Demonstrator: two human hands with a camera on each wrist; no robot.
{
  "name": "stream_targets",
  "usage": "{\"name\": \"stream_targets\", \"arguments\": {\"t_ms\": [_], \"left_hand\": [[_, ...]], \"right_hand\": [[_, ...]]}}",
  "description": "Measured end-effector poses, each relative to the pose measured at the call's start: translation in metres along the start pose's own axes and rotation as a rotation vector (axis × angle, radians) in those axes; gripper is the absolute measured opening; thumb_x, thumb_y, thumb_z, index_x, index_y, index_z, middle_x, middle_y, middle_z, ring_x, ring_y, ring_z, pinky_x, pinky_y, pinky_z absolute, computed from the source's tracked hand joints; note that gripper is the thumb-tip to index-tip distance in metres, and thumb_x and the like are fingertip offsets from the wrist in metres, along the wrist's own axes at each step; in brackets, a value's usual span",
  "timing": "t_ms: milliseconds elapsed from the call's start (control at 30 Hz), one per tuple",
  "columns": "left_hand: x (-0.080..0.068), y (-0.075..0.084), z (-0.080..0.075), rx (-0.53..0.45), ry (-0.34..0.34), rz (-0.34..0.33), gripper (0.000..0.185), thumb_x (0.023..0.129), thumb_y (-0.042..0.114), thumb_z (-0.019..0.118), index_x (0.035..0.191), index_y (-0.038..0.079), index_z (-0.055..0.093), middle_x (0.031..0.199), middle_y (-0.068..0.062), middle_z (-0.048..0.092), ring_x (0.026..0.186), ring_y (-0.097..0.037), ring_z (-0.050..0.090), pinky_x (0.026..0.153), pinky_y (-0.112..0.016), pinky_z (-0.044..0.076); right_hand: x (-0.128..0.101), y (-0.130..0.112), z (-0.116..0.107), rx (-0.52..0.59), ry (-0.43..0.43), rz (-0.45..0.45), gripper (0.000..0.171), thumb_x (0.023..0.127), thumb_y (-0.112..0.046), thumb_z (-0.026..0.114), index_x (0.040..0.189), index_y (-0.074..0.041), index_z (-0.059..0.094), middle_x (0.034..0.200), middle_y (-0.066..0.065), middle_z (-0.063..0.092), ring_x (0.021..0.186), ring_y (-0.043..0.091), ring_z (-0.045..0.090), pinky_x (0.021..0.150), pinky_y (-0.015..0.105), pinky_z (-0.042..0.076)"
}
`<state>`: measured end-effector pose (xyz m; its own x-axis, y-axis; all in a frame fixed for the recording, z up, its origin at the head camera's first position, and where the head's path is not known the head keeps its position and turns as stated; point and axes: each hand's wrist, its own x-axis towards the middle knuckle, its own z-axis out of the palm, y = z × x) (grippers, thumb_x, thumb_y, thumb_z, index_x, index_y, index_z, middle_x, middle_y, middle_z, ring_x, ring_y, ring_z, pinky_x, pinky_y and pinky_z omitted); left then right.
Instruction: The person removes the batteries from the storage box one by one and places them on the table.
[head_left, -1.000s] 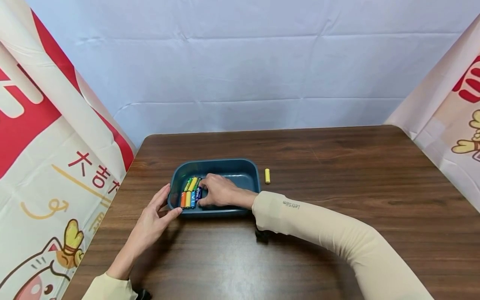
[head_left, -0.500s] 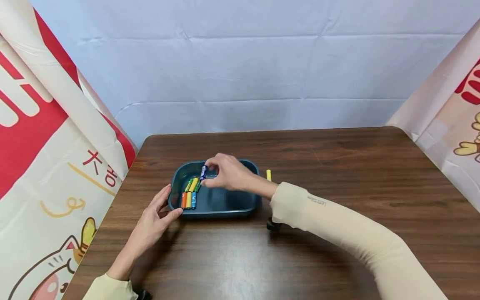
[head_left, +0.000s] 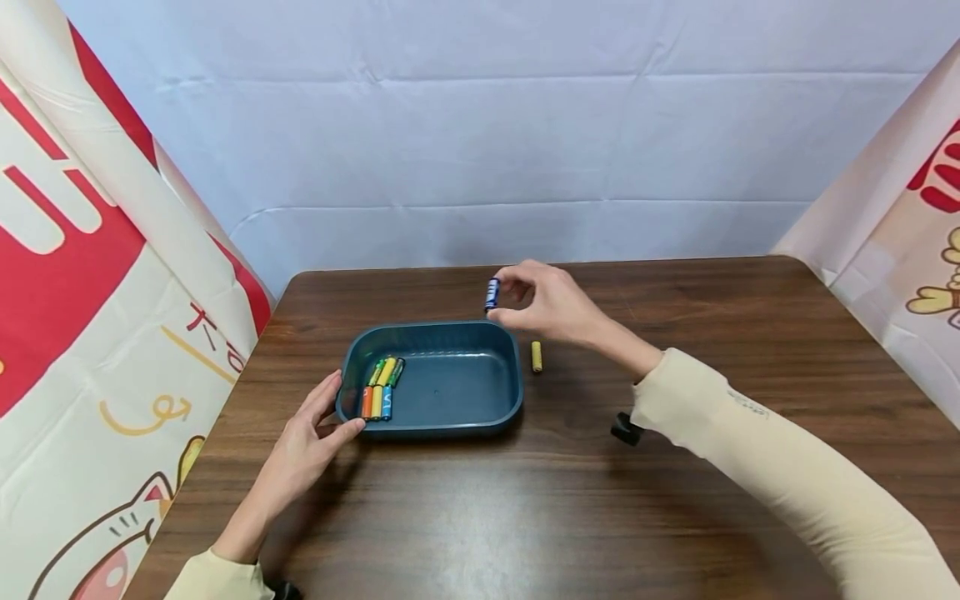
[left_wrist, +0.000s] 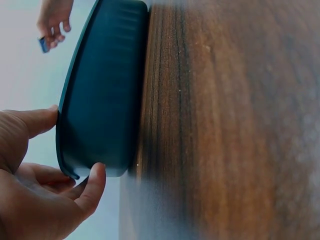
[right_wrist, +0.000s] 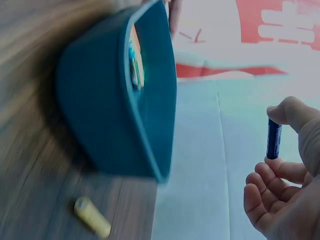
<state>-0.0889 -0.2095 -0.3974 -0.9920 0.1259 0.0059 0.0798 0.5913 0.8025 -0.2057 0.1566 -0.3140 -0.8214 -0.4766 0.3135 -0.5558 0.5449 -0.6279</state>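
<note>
A dark teal tray (head_left: 457, 421) sits on the wooden table (head_left: 675, 500) with several coloured batteries (head_left: 381, 386) lined up at its left end. My left hand (head_left: 311, 433) rests against the tray's left front corner (left_wrist: 75, 170), thumb and fingers touching the rim. My right hand (head_left: 543, 304) hovers above the table behind the tray's right rear corner and pinches a blue battery (head_left: 492, 294) upright between thumb and forefinger (right_wrist: 274, 139). A yellow battery (head_left: 536, 356) lies on the table just right of the tray (right_wrist: 92, 216).
A white cloth backdrop rises behind the table's far edge. Printed red-and-white banners (head_left: 82, 275) flank the table on both sides. A small black object (head_left: 624, 428) shows under my right sleeve.
My right hand took the blue battery from the row in the tray, lifted it out and carried it right and back beyond the tray's rear corner. The left hand stayed put.
</note>
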Motion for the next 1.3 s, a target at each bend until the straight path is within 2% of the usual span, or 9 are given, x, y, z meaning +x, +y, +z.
{"name": "stream_targets", "arguments": {"t_ms": [133,267,467,667,800,1067,1300], "left_hand": [[0.0,-0.001,0.0,-0.003,-0.001,-0.003,0.08,0.099,0.019,0.073,0.161,-0.003,0.027,0.167,-0.021,0.023,0.136,-0.041,0.051,0.105,-0.047,0.048],[0.0,-0.001,-0.001,-0.005,-0.003,0.005,0.08,0.099,0.02,0.073,0.161,-0.004,0.027,0.167,-0.022,0.023,0.136,-0.041,0.051,0.105,-0.048,0.048],[0.001,-0.001,-0.002,-0.007,-0.006,0.012,0.079,0.099,0.019,0.072,0.161,-0.004,0.027,0.167,-0.021,0.024,0.135,-0.041,0.052,0.104,-0.048,0.048],[0.001,-0.001,-0.002,-0.003,-0.006,0.012,0.081,0.099,0.021,0.073,0.161,-0.004,0.027,0.167,-0.022,0.024,0.136,-0.041,0.051,0.104,-0.048,0.048],[0.0,-0.001,-0.002,-0.009,-0.008,0.008,0.082,0.099,0.024,0.073,0.161,-0.003,0.027,0.167,-0.023,0.024,0.135,-0.041,0.052,0.104,-0.047,0.049],[0.0,-0.003,0.0,-0.009,-0.006,0.016,0.081,0.099,0.023,0.073,0.16,-0.004,0.027,0.167,-0.023,0.024,0.135,-0.042,0.052,0.103,-0.047,0.05],[0.0,-0.004,0.0,-0.01,-0.004,0.018,0.081,0.099,0.023,0.073,0.16,-0.004,0.027,0.167,-0.023,0.024,0.135,-0.041,0.052,0.103,-0.047,0.05]], "right_hand": [[-0.013,0.022,-0.012,-0.022,0.031,0.057,0.047,0.087,-0.024,0.083,0.126,-0.003,0.067,0.107,0.011,0.063,0.094,0.023,0.06,0.081,0.039,0.053],[-0.028,0.046,-0.015,-0.044,0.022,0.11,0.047,0.088,-0.024,0.083,0.127,-0.003,0.067,0.107,0.013,0.063,0.092,0.024,0.059,0.08,0.039,0.052],[-0.047,0.08,-0.01,-0.082,-0.002,0.153,0.048,0.089,-0.025,0.082,0.128,-0.001,0.067,0.106,0.016,0.063,0.09,0.025,0.059,0.078,0.041,0.05],[-0.056,0.105,0.001,-0.098,-0.047,0.162,0.05,0.091,-0.027,0.08,0.13,0.0,0.066,0.106,0.016,0.063,0.091,0.026,0.058,0.078,0.042,0.049],[-0.059,0.114,0.01,-0.107,-0.088,0.171,0.049,0.09,-0.026,0.081,0.129,-0.001,0.067,0.103,0.013,0.061,0.088,0.024,0.055,0.074,0.04,0.047],[-0.063,0.122,0.02,-0.117,-0.137,0.148,0.032,0.09,-0.023,0.082,0.116,-0.006,0.072,0.101,0.011,0.059,0.087,0.024,0.051,0.074,0.038,0.044],[-0.064,0.126,0.023,-0.156,-0.16,0.124,0.037,0.089,-0.022,0.082,0.119,-0.002,0.072,0.105,0.012,0.062,0.089,0.024,0.052,0.076,0.04,0.046]]}}
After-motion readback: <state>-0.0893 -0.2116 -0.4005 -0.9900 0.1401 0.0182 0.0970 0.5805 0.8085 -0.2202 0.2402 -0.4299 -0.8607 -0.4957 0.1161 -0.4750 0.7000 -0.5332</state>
